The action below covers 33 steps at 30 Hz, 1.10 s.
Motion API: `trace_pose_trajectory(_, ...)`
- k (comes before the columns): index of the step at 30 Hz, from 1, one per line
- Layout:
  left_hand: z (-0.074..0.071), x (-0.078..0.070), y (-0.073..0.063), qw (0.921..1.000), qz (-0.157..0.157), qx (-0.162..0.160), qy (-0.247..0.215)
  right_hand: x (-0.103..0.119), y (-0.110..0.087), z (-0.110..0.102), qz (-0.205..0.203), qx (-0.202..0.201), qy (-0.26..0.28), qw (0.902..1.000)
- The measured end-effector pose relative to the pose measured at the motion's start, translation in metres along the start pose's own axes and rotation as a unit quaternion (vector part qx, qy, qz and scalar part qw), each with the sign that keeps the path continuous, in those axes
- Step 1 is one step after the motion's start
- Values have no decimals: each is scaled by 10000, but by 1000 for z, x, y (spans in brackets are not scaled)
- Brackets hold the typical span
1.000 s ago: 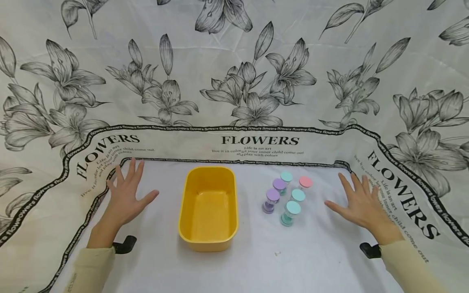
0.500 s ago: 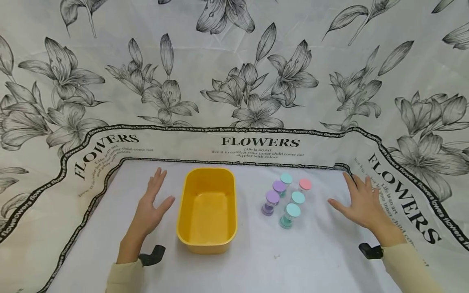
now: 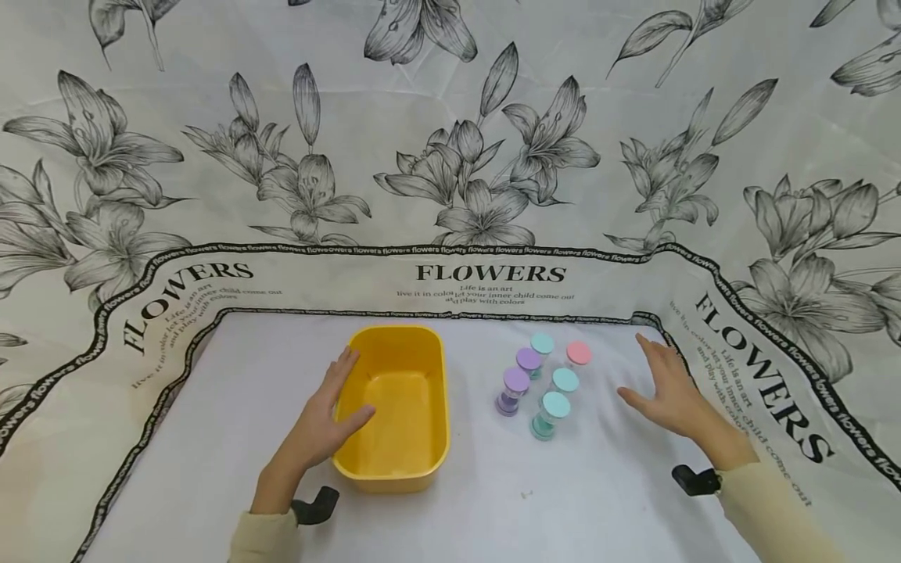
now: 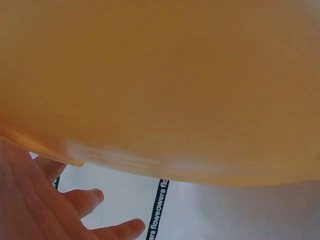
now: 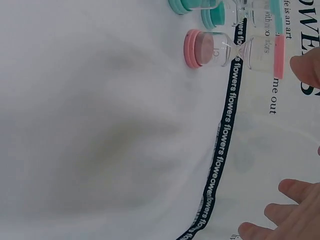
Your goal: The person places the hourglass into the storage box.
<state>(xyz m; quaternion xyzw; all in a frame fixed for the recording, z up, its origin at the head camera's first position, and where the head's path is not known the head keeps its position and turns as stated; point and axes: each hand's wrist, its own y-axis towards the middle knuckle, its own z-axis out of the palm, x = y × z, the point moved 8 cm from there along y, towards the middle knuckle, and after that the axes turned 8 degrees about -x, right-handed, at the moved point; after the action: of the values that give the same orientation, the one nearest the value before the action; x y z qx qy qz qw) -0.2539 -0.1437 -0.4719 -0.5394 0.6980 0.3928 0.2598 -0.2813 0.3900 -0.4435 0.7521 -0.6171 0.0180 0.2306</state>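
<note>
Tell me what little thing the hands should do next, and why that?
I'd guess the right hand could ease toward the pink-topped hourglass. That hand holds nothing, and the pink one stands on its side of the group, with its thumb close by. The left hand is over at the yellow tub, farther away.

The bin is uniform yellow. Three hourglasses carry teal end caps, two hourglasses purple caps, and one hourglass pink caps with clear bulbs. The worktop is white. The backdrop cloth is off-white, printed with black line-drawn lilies and black lettering; its border bands are black with repeated white text. Sleeves: pale beige. Wrist attachments: black
</note>
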Motion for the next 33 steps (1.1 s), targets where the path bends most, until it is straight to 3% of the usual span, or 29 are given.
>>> trace_pose_trajectory(3,3,-1,0,9998,64,122,120,1,2,9,263,302,423,9983)
trace_pose_trajectory(10,6,-5,3,9989,241,345,211,-1,14,31,656,428,821,9935)
trace_pose_trajectory(18,8,-1,-2,9985,61,447,324,-14,21,69,1517,635,1522,9746)
trace_pose_trajectory(22,8,1,-3,9987,98,399,302,-11,24,79,1615,641,1743,9692)
trace_pose_trajectory(33,7,1,-5,9989,76,446,99,0,30,81,1541,608,1875,9682)
